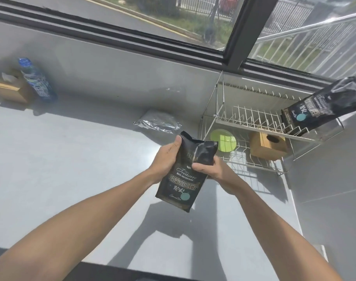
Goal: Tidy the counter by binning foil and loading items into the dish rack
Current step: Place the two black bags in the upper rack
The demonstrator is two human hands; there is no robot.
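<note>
Both hands hold a black coffee bag (181, 179) above the grey counter (71, 169). My left hand (166, 159) grips its upper left edge, thumb on top. My right hand (211, 169) clasps its right side, fingers across the front. Just beyond them a crumpled silver foil pack (157, 121) lies on the counter by the wall. To the right stands a two-tier wire dish rack (254, 122). A second black coffee bag (325, 104) leans in its upper tier. A green plate (223, 140) and a wooden box (267, 146) sit in the lower tier.
At the far left a blue bottle (38, 81) stands next to a cardboard tissue box (9, 89) against the wall. A window runs along the back above the grey wall. The counter's right edge drops off just past the rack.
</note>
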